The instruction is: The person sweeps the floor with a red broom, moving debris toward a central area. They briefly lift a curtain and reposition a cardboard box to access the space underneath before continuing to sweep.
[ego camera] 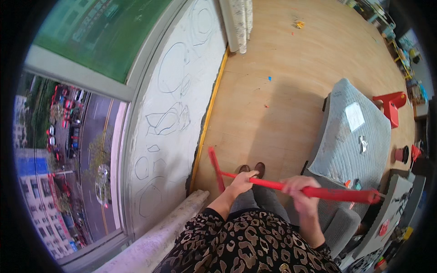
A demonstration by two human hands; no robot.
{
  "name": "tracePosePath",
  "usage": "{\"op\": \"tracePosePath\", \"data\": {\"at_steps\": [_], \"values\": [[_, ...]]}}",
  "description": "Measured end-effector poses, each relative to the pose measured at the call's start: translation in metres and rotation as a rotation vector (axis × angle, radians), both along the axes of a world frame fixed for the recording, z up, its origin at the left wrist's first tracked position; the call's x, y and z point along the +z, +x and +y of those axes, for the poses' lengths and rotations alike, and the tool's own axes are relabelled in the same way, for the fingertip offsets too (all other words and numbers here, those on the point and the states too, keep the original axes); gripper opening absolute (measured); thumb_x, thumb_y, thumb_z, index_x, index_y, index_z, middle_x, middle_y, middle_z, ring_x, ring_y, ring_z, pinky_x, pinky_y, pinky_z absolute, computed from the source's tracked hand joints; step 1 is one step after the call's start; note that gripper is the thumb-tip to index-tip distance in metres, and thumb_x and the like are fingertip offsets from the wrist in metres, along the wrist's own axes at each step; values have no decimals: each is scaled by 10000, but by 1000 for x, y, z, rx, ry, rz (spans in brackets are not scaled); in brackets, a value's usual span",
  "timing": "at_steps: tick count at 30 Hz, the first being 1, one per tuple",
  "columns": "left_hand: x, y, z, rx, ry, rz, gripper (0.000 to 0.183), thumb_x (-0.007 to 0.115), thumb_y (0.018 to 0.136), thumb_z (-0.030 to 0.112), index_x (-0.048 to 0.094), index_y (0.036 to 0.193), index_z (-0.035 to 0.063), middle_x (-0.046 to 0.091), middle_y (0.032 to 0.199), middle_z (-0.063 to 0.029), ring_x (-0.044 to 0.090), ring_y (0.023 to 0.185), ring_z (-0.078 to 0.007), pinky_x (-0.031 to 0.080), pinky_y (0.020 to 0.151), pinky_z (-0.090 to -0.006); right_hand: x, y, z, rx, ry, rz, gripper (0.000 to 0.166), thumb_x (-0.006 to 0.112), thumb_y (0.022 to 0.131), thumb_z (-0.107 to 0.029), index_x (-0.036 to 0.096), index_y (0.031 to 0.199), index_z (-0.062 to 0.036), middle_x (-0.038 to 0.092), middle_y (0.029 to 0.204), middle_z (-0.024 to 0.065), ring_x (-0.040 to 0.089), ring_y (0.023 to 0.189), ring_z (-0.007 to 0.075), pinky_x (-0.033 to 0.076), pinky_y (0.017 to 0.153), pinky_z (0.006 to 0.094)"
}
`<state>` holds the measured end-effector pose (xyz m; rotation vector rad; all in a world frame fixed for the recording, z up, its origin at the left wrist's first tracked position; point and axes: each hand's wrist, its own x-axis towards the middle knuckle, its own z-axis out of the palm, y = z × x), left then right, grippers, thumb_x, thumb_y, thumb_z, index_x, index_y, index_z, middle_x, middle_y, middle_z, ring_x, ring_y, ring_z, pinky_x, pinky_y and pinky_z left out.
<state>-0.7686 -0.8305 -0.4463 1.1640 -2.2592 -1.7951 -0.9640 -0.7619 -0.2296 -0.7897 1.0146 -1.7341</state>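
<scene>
A red T-shaped tool with a long handle (269, 183), probably a window squeegee, lies across the front of my body. My left hand (241, 182) is closed around the thin part of the handle, near the crossbar head (215, 165). My right hand (303, 192) grips the handle further right, where it becomes thicker; this hand is slightly blurred. The head points left towards the white wall (201, 92) below the window, apart from it. Pencil-like outlines cover that wall. Beneath the tool are my brown shoes (259, 169) on the wood-look floor (235, 136).
A window frame (80, 76) on the left looks down on a street. Curtains (164, 235) hang at the wall's ends. At right stand a sofa with a quilted pale-blue cover (338, 150), a red plastic stool (391, 105) and a pot (401, 154). Small scraps (269, 78) dot the floor.
</scene>
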Motion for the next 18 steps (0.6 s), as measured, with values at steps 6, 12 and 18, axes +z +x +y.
{"op": "tracePosePath", "data": {"at_steps": [6, 12, 18], "values": [[-73, 84, 36, 200, -122, -186, 245, 595, 771, 164, 618, 1005, 93, 646, 912, -190, 602, 897, -373, 480, 752, -418, 19, -14, -22, -81, 94, -197, 109, 509, 838, 15, 433, 795, -50, 474, 586, 55, 463, 495, 164, 465, 537, 369], [-68, 44, 34, 382, -437, -410, 219, 606, 740, 154, 654, 954, 143, 659, 890, -138, 616, 870, -344, 479, 765, -435, -66, 22, -48, 133, 261, -143, 86, 517, 883, 14, 490, 810, -26, 552, 710, 57, 545, 686, 140, 477, 684, 308], [-84, -36, -29, 697, -163, -398, 209, 594, 737, 140, 667, 926, 193, 651, 884, -135, 611, 878, -332, 475, 758, -436, -50, -43, -100, 168, 194, 10, 57, 499, 907, -7, 494, 849, -9, 551, 725, 56, 542, 698, 139, 476, 705, 311]]}}
